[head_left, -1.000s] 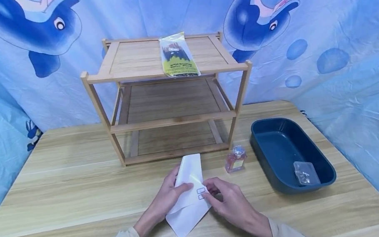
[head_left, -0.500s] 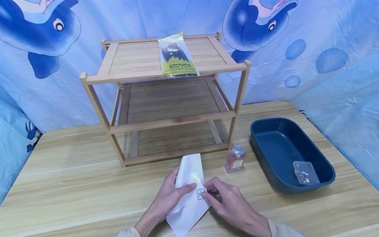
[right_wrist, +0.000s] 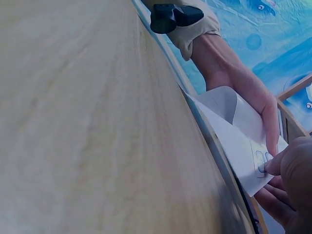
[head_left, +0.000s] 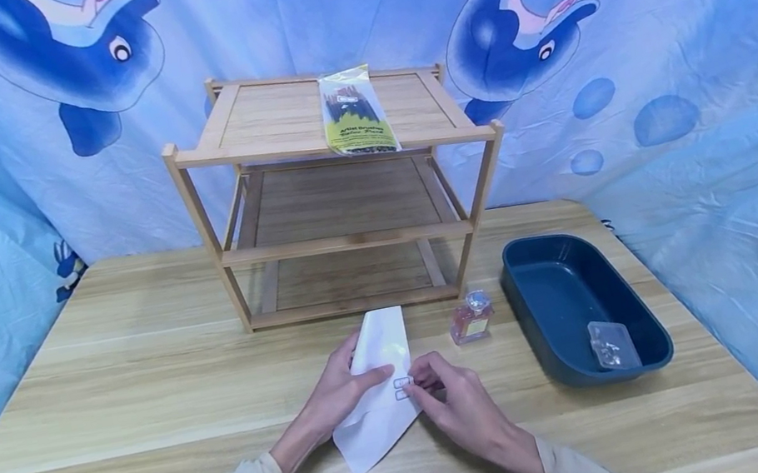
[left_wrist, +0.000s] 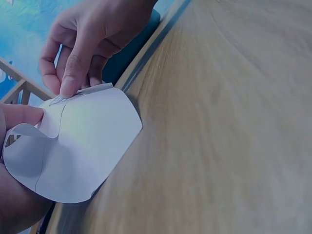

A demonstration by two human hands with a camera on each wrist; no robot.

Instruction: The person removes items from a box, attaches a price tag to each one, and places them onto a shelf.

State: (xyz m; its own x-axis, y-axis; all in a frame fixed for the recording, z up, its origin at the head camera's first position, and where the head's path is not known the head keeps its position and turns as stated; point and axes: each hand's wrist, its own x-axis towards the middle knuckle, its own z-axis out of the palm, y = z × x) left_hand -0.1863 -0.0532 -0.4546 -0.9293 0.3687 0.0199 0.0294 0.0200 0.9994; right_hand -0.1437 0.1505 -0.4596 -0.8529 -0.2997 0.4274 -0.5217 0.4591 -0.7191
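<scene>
"What's changed?"
"Little: the thumb of the left hand (head_left: pixel 334 392) has crept rightward over the white label sheet (head_left: pixel 383 432), in front of the wooden rack (head_left: pixel 349 242)."
"And the grips?"
"Left holds the curled sheet; the right hand (head_left: pixel 469 411) pinches its edge by the blue-bordered labels (head_left: pixel 402 388). Probably steadying; any label lifting, I can't tell."

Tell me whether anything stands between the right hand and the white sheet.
Nothing visible does: the right hand pinches the white sheet at its edge, by the small blue-outlined boxes. The left hand grips the same sheet, and the pink bottle stands apart, beyond the right hand.
</scene>
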